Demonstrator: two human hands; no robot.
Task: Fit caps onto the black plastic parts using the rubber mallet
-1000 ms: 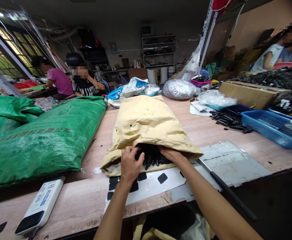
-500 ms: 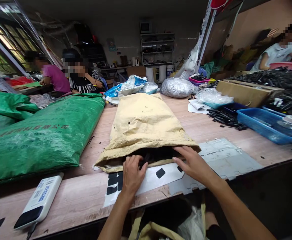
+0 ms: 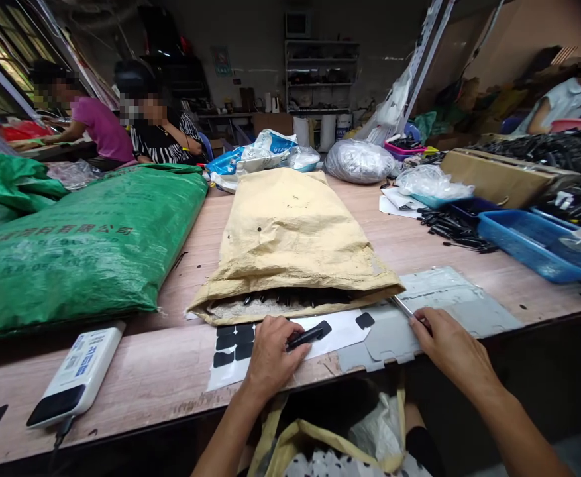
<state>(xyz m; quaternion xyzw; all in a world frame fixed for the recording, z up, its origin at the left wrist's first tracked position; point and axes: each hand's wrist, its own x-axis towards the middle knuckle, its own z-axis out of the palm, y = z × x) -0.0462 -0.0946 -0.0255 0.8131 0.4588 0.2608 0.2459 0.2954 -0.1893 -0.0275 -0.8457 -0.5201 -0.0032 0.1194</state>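
Observation:
A tan woven sack [image 3: 295, 232] lies on the table with its mouth toward me, and several black pieces show inside. Just in front of the opening, my left hand [image 3: 276, 351] grips a small black part [image 3: 306, 337] between thumb and fingers. My right hand [image 3: 449, 344] is closed on a thin metal tool [image 3: 403, 307] whose tip reaches the sack's right corner. Under and beside the left hand is a white sheet [image 3: 340, 340] with black rounded stickers. A grey flattened board [image 3: 439, 305] lies by the right hand.
A full green sack [image 3: 96, 245] fills the left side, with a white power bank [image 3: 76, 374] before it. Blue trays [image 3: 533, 248] and piles of black parts [image 3: 456, 228] are at the right. An open bag [image 3: 320, 437] hangs below the table edge. Other people sit farther back.
Both hands have come out of the sack's mouth. The left now has a black part, and the right has moved right and taken hold of the metal tool. The view has shifted slightly.

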